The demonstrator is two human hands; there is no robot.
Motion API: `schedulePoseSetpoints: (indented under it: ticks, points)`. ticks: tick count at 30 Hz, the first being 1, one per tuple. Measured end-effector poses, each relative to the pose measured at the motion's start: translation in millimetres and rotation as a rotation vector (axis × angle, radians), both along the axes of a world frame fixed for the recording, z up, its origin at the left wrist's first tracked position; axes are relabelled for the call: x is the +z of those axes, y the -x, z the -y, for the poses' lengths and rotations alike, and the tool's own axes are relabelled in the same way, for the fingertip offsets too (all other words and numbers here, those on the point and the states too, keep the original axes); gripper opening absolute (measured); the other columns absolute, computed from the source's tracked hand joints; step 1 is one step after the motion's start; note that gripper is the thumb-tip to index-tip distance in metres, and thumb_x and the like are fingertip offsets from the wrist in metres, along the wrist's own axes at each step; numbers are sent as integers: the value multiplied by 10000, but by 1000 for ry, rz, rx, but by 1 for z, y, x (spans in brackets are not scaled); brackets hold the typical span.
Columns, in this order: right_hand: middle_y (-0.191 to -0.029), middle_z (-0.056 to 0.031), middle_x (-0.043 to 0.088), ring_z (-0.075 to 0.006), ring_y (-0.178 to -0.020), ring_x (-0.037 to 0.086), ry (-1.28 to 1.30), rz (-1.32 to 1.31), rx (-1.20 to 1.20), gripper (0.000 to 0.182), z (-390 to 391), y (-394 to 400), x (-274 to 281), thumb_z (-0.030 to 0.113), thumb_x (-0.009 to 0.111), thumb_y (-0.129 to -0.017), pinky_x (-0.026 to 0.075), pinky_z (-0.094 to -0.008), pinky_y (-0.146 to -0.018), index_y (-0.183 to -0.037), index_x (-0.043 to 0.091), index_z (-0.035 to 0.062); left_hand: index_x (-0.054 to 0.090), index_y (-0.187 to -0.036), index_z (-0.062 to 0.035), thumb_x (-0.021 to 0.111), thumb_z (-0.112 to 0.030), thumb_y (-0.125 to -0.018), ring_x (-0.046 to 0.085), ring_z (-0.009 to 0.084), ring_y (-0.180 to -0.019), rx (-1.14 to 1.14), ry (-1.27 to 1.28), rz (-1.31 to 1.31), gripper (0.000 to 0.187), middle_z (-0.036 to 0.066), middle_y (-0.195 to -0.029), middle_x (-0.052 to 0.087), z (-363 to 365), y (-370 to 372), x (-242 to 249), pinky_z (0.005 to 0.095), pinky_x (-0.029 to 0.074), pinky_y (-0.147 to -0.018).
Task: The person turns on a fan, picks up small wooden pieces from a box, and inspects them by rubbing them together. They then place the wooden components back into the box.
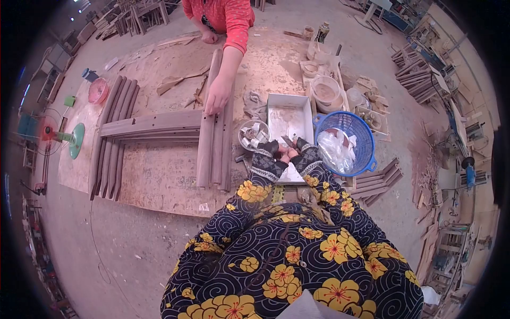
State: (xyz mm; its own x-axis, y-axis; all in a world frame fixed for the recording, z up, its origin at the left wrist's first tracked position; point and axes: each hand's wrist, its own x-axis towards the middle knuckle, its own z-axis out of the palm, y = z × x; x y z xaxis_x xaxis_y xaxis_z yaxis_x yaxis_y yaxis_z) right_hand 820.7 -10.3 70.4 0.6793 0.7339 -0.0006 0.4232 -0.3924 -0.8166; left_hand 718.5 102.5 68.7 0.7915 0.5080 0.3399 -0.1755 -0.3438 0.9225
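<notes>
My left hand (280, 152) and my right hand (294, 152), in fingerless patterned knit gloves, meet over the near part of a white box (308, 110). Their fingers are closed together around something small; a thin greyish piece sticks up there, but its kind is too small to make out. White paper-like material (290, 173) lies just below the hands. Close to the left hand stands a round bowl (240, 137) holding small white pieces. To the right hand's right is a blue plastic basket (365, 130) with clear plastic bags (337, 151) inside.
Across the table, a person in a red dotted top reaches a hand (217, 98) onto long wooden bars (204, 154). More wooden bars (109, 143) lie left. Plastic tubs (325, 90) stand behind the basket. A grey cloth (255, 105) lies beside the box. A green-based fan (77, 141) is far left.
</notes>
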Motion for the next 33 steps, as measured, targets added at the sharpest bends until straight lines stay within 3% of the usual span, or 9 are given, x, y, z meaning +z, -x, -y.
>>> schedulePoseSetpoints:
  ticks: [3,7,8,12,18,25,28,31,33]
  points:
    - [-725,-141,577,-255,-656,568,-100,-137,-64,291,-1,4,8,287,508,-800,434,-318,-597,-906,538,18,567,-766,-33,643,-100,-677,533,126,-581,56,235,-83,135,58,-631,564,-4,-6,-16,261,439,-545]
    - [-702,-146,566,-257,-642,562,-185,242,-193,269,4,14,34,260,481,-822,429,-319,-583,-911,535,12,528,-821,18,596,0,-724,569,148,-606,29,802,25,120,83,-704,573,-20,-11,-10,231,486,-557]
    - [-720,-158,562,-285,-647,557,-133,103,-138,237,6,10,32,239,457,-833,428,-349,-587,-896,532,23,517,-831,34,595,11,-724,574,156,-617,17,813,4,134,101,-723,573,-26,-10,-10,239,499,-571]
    - [-749,-168,553,-329,-683,548,-219,444,-52,180,-1,20,38,186,427,-833,430,-385,-583,-878,515,35,515,-821,34,598,8,-724,574,156,-621,66,728,15,131,102,-729,573,-30,-12,-1,246,502,-569]
    - [-772,-162,555,-321,-710,550,-110,455,30,156,-12,15,30,142,449,-817,442,-384,-603,-882,514,17,524,-817,8,612,-36,-713,558,129,-624,149,300,-27,143,77,-708,564,-25,-12,-2,233,468,-569]
    - [-802,-164,548,-319,-728,549,-5,666,151,176,-18,5,9,133,484,-770,444,-384,-602,-899,509,15,544,-808,-38,630,-50,-701,515,100,-607,217,170,8,137,31,-695,547,-16,-9,13,225,415,-559]
    - [-821,-161,546,-321,-741,544,114,605,181,225,-13,12,23,138,511,-738,445,-388,-606,-929,492,19,553,-809,-53,633,-45,-701,509,91,-617,231,163,9,135,25,-699,552,-15,-8,8,220,406,-562]
    - [-849,-159,545,-328,-745,541,14,750,155,263,-8,24,35,151,528,-716,443,-399,-609,-942,475,28,564,-795,-53,631,-39,-705,510,87,-629,253,296,10,113,26,-703,560,-12,-9,-13,220,403,-572]
    - [-837,-146,539,-320,-738,542,72,669,120,293,-7,24,27,126,502,-744,444,-385,-613,-1019,462,37,578,-782,-46,629,-36,-705,509,88,-621,259,293,22,93,24,-688,563,-10,-8,-5,221,405,-569]
